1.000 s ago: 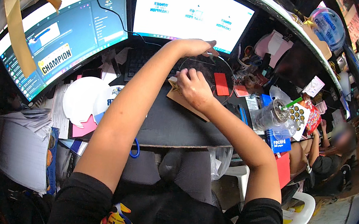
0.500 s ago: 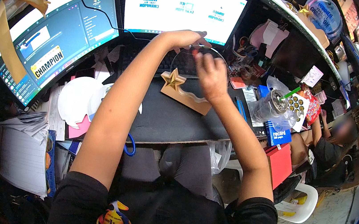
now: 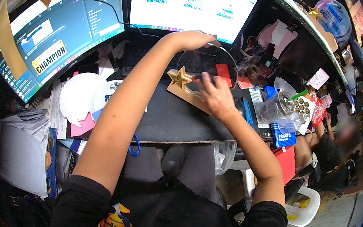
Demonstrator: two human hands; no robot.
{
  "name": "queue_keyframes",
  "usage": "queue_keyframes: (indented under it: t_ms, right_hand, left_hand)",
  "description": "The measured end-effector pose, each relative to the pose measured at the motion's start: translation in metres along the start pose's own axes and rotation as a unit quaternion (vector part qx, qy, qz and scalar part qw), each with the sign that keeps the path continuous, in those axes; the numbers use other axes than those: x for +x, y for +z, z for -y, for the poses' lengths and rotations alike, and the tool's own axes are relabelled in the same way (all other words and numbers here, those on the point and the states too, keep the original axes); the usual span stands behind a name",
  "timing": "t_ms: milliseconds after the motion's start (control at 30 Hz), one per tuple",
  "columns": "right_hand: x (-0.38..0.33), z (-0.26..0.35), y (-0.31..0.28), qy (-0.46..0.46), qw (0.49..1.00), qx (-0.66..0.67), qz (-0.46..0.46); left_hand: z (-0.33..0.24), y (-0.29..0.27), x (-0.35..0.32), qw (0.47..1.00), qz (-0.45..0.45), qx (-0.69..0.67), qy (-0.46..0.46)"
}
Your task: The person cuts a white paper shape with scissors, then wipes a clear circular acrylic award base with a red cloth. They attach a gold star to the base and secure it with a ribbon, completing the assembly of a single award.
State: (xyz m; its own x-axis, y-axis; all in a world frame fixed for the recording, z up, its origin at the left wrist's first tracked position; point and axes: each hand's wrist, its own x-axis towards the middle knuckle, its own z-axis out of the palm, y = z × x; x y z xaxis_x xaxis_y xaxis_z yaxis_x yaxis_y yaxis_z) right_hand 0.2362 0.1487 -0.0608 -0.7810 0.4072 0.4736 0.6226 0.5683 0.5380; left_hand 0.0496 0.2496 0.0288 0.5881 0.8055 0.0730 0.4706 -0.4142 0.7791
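Observation:
A trophy stands on the black desk. It has a gold star, a tan base and a clear round plate rising behind. My left hand grips the plate's top edge, its fingertips partly hidden beyond the rim. My right hand is over the right part of the base, near its wavy front edge. Its fingers are smeared by motion, so I cannot make out whether they hold anything. A flat red piece shows just beyond that hand, at the plate's right side.
Behind are two lit monitors and a dark keyboard. White round cutouts lie left. To the right are blue-handled scissors, a plastic cup with a green straw, and a blue record book. A person sits far right.
My right hand has moved down from the plate's upper part to the base. The red piece now shows at the plate's right side. My left hand stays at the top edge.

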Motion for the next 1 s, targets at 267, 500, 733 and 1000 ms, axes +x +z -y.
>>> queue_keyframes:
  t_ms: [267,500,733,1000]
  right_hand:
    - [-0.010,0.030,0.034,0.031,0.999,0.005,0.036]
    - [-0.007,0.036,0.031,0.018,0.999,0.017,0.039]
    - [-0.003,0.049,0.039,-0.020,0.998,0.051,0.041]
    - [-0.012,-0.004,0.001,-0.084,0.973,0.164,0.139]
  left_hand:
    - [0.003,0.006,0.003,0.999,-0.036,0.028,0.005]
    - [-0.005,0.008,0.001,0.995,-0.046,0.094,0.008]
    - [0.002,0.014,0.004,0.994,-0.066,0.071,0.045]
    - [0.024,0.043,0.001,0.984,-0.154,-0.035,0.085]
